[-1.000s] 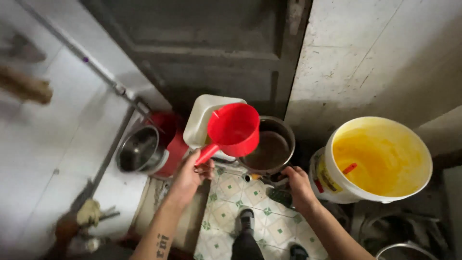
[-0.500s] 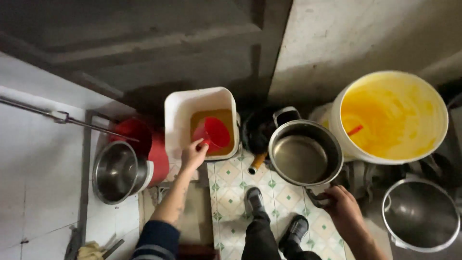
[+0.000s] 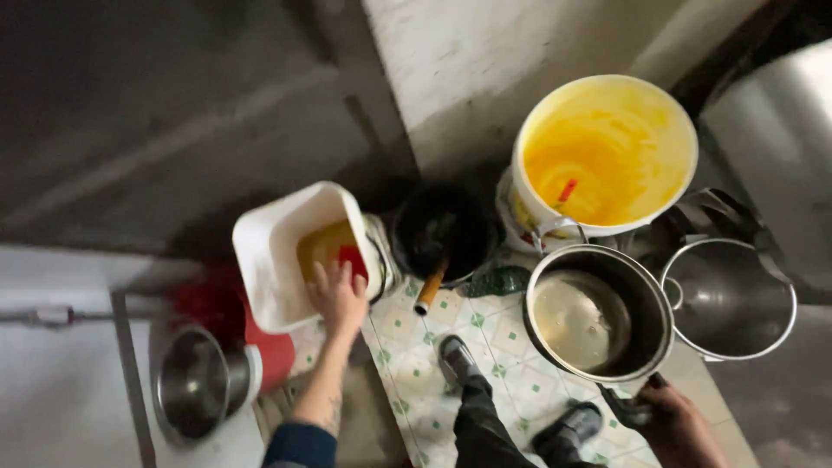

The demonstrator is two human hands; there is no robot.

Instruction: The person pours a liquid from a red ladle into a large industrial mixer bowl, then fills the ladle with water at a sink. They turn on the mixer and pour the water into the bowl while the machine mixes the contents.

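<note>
The left hand (image 3: pixel 336 293) reaches into the white square tub (image 3: pixel 260 251), fingers curled over a red scoop (image 3: pixel 353 258) that is mostly hidden beneath them; whether the grip is fully closed on the scoop cannot be told. The tub is tilted and contains a shallow pool of amber liquid (image 3: pixel 319 244) in its far corner.

The right hand (image 3: pixel 674 418) is closed on the dark handle (image 3: pixel 626 407) of a steel saucepan (image 3: pixel 598 312), held above the patterned floor tiles (image 3: pixel 485 347). The saucepan contains a thin layer of pale liquid at the bottom.

Behind the saucepan stands a large white bucket (image 3: pixel 607 152) whose inner wall is coated yellow; a small red item (image 3: pixel 566 189) lies inside. A dark pot (image 3: pixel 442 230) with a wooden handle (image 3: pixel 430 289) sits between tub and bucket. An empty steel pot (image 3: pixel 728 299) stands right of the saucepan. A steel bowl (image 3: pixel 192 381) rests beside a red container (image 3: pixel 264 347) at the left.
</note>
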